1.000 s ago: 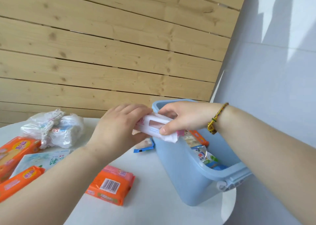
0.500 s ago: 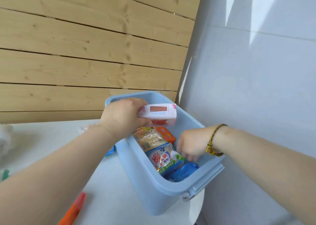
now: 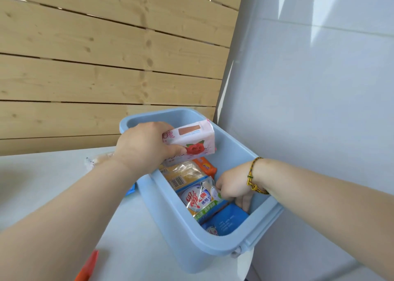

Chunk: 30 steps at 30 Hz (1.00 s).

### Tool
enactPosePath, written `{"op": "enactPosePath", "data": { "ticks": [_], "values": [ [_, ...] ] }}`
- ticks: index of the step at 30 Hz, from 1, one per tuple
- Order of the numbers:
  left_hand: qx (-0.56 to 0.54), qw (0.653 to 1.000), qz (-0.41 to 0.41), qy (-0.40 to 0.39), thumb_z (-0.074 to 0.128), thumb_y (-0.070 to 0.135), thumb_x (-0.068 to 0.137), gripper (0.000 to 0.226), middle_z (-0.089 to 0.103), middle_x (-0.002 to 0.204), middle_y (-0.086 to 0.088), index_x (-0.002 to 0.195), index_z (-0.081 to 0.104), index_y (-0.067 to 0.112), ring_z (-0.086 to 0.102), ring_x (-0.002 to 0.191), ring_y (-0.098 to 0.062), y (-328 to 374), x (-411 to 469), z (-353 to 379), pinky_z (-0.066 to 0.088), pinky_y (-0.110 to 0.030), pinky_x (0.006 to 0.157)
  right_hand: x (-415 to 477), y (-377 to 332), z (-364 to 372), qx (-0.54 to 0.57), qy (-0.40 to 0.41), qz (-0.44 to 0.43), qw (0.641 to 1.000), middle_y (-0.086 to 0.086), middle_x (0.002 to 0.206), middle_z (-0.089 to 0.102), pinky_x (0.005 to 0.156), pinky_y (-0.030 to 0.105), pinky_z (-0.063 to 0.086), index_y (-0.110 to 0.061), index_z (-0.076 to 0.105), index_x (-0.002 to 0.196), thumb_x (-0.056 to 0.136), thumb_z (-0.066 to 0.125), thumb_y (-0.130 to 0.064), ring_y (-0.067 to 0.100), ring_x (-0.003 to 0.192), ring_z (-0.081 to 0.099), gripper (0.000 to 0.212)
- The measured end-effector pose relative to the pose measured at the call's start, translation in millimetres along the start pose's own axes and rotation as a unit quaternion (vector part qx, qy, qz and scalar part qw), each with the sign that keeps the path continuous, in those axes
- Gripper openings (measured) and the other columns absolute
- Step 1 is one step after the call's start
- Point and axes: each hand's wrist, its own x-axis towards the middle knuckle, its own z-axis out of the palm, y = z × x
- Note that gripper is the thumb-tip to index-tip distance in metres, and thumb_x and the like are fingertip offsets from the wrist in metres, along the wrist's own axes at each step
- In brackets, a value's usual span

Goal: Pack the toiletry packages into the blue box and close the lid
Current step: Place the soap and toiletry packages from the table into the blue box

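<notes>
Above the open blue box (image 3: 170,223), we hold a pink rose-printed package (image 3: 189,142) in our left hand (image 3: 145,146), fingers closed around its near end, the pack tilted over the box's far half. Our right hand (image 3: 232,188), a braided bracelet (image 3: 253,177) on its wrist, reaches inside the box and pinches the corner of a clear-wrapped package with red lettering (image 3: 199,199). Packed beside it lie an orange package (image 3: 205,166), a barcoded clear package (image 3: 181,175) and a blue package (image 3: 226,221) at the near end. The box stands on the white table (image 3: 53,180), at its right edge, against the wooden wall (image 3: 106,67). An orange package edge (image 3: 88,265) shows on the table at lower left.
</notes>
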Motion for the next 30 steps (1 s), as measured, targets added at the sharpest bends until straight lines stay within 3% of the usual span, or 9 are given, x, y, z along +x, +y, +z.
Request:
{"op": "enactPosePath", "data": {
  "ticks": [3, 6, 8, 10, 12, 14, 21, 25, 30],
  "values": [
    [0.012, 1.0, 0.004, -0.016, 0.066, 0.046, 0.07, 0.033, 0.056, 0.08, 0.005, 0.096, 0.059, 0.028, 0.052, 0.078, -0.022, 1, 0, -2, 0.035, -0.027, 0.055, -17, -7, -5, -0.059, 0.083, 0.007, 0.995, 0.007, 0.063, 0.048, 0.052, 0.019, 0.038, -0.009, 0.043, 0.059, 0.094, 0.036, -0.018, 0.019, 0.057, 0.047, 0.036],
    [0.021, 0.999, 0.016, -0.039, 0.067, 0.045, 0.07, 0.029, 0.055, 0.074, 0.008, 0.094, 0.06, 0.031, 0.052, 0.078, -0.021, 3, 0, -5, 0.03, -0.022, 0.049, -47, -5, -26, -0.034, 0.2, -0.026, 0.979, -0.001, 0.041, 0.051, 0.039, 0.013, 0.037, -0.01, 0.046, 0.051, 0.088, 0.043, -0.017, 0.01, 0.039, 0.045, 0.038],
    [0.009, 0.998, 0.024, -0.053, 0.068, 0.043, 0.069, 0.028, 0.052, 0.066, 0.013, 0.093, 0.06, 0.032, 0.05, 0.075, -0.019, 4, 0, -6, 0.028, -0.02, 0.049, -57, -4, -41, 0.036, 0.333, -0.082, 0.939, 0.007, 0.057, 0.065, 0.043, 0.016, 0.041, -0.004, 0.059, 0.066, 0.085, 0.05, -0.019, 0.02, 0.05, 0.059, 0.026],
    [-0.014, 0.997, 0.035, -0.068, 0.069, 0.043, 0.068, 0.029, 0.049, 0.064, 0.017, 0.093, 0.06, 0.033, 0.049, 0.074, -0.017, 3, -1, -7, 0.028, -0.019, 0.05, -54, -8, -51, 0.031, 0.452, -0.125, 0.883, 0.011, 0.093, 0.067, 0.065, 0.022, 0.039, -0.005, 0.061, 0.096, 0.081, 0.06, -0.028, 0.025, 0.088, 0.062, 0.026],
    [-0.027, 0.996, 0.047, -0.072, 0.07, 0.043, 0.067, 0.031, 0.051, 0.066, 0.016, 0.094, 0.06, 0.033, 0.049, 0.074, -0.016, 3, -2, -7, 0.03, -0.018, 0.052, -45, -16, -50, 0.002, 0.425, -0.134, 0.895, 0.007, 0.122, 0.058, 0.082, 0.026, 0.04, -0.011, 0.051, 0.121, 0.079, 0.065, -0.036, 0.022, 0.111, 0.054, 0.05],
    [-0.027, 0.995, 0.053, -0.074, 0.07, 0.044, 0.066, 0.036, 0.056, 0.075, 0.012, 0.099, 0.06, 0.032, 0.05, 0.078, -0.016, 3, -2, -7, 0.034, -0.023, 0.055, -34, -26, -46, -0.041, 0.367, -0.124, 0.921, 0.009, 0.125, 0.057, 0.086, 0.028, 0.043, -0.009, 0.047, 0.125, 0.079, 0.065, -0.035, 0.025, 0.112, 0.053, 0.055],
    [-0.072, 0.995, 0.042, -0.059, 0.059, 0.046, 0.077, 0.052, 0.054, 0.116, 0.012, 0.124, 0.043, 0.031, 0.053, 0.107, -0.012, -4, -1, -2, 0.035, -0.022, 0.078, -29, -18, -34, -0.093, 0.375, -0.06, 0.921, 0.009, 0.082, 0.054, 0.044, 0.024, 0.028, -0.01, 0.043, 0.09, 0.082, 0.058, -0.024, 0.024, 0.074, 0.045, 0.022],
    [-0.038, 0.997, 0.043, -0.052, 0.049, 0.043, 0.085, 0.032, 0.061, 0.106, 0.008, 0.115, 0.052, 0.032, 0.055, 0.093, -0.015, -6, 0, 0, 0.037, -0.025, 0.071, -34, 1, -19, -0.091, 0.38, 0.016, 0.92, 0.016, 0.105, 0.062, 0.056, 0.025, 0.036, -0.004, 0.045, 0.108, 0.083, 0.055, -0.021, 0.024, 0.075, 0.044, 0.032],
    [-0.047, 0.997, 0.043, -0.052, 0.047, 0.038, 0.087, 0.028, 0.053, 0.093, 0.013, 0.113, 0.053, 0.03, 0.051, 0.087, -0.012, -7, 1, -1, 0.038, -0.025, 0.071, -29, 0, -8, -0.118, 0.308, 0.058, 0.942, 0.016, 0.105, 0.062, 0.051, 0.025, 0.036, -0.008, 0.043, 0.095, 0.085, 0.053, -0.017, 0.027, 0.078, 0.052, 0.018]
  ]
}}
